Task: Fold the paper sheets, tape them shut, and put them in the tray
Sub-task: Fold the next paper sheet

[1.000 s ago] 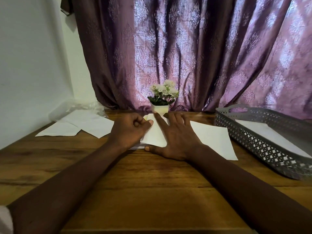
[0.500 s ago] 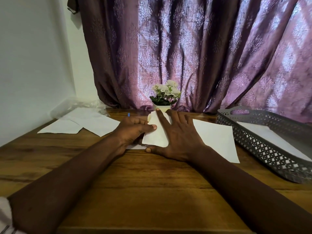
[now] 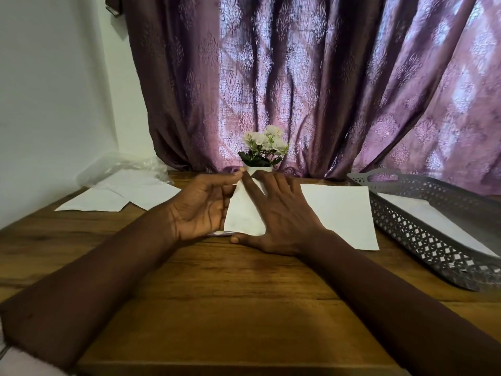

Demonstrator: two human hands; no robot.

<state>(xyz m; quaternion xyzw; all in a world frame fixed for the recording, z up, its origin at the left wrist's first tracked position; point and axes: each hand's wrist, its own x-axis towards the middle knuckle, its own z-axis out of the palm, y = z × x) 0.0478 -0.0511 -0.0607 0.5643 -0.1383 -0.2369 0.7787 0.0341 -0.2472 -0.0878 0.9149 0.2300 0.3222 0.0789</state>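
Observation:
A white paper sheet (image 3: 339, 213) lies on the wooden table at centre, with its left part folded over into a flap (image 3: 242, 215). My right hand (image 3: 279, 215) lies flat on the paper, fingers spread, pressing it down. My left hand (image 3: 200, 204) stands on edge at the flap's left side, its fingertips pinching the flap's far corner. A thin purplish object (image 3: 219, 234), possibly tape, shows under my left hand. The grey perforated tray (image 3: 423, 232) sits at the right and holds a white folded sheet (image 3: 428, 215).
More white sheets (image 3: 119, 196) lie at the back left beside a clear plastic wrapper (image 3: 119, 166). A small white pot of flowers (image 3: 263, 153) stands behind my hands, against a purple curtain. A white wall runs along the left.
My left hand has turned from a fist resting on the paper to an upright hand pinching the flap's far corner. The right hand has stayed flat on the sheet.

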